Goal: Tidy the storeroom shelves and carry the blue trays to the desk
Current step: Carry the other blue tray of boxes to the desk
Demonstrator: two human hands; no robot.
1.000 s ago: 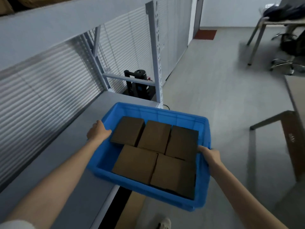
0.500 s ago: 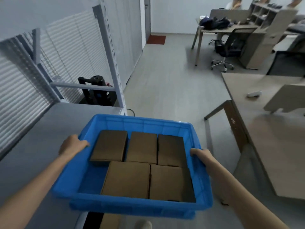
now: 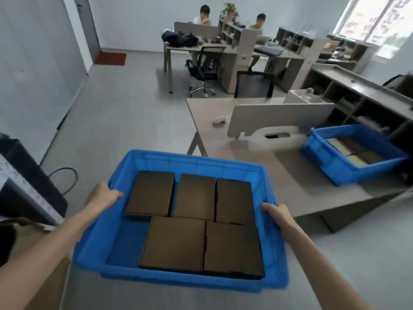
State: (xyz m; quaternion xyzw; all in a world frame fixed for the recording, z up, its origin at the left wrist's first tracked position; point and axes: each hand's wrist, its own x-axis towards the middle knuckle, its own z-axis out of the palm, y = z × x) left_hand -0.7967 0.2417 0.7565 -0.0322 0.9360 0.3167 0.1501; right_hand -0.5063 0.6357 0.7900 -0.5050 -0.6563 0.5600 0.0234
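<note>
Item: blue tray (image 3: 183, 163), in carriage. Location: held in the air in front of me, over the floor, near and to the left of the desk (image 3: 297, 193), not touching it.

Contents: five flat brown boxes (image 3: 174, 242), three in the far row and two in the near row. A bare patch of tray bottom shows at the near left.

Grip: my left hand (image 3: 102, 198) grasps the left rim, fingers hooked over the edge. My right hand (image 3: 276, 213) grasps the right rim the same way.

Destination: the desk, to the right. A second blue tray (image 3: 330, 163) already sits toward its right side, just beyond the divider panel (image 3: 279, 117).

Handling note: I judge the load sits slightly off centre, so I should keep both rims level or the boxes may slide into the bare patch. I would set the bottom flat on the open desktop left of the second tray, and let go only once it rests.
</note>
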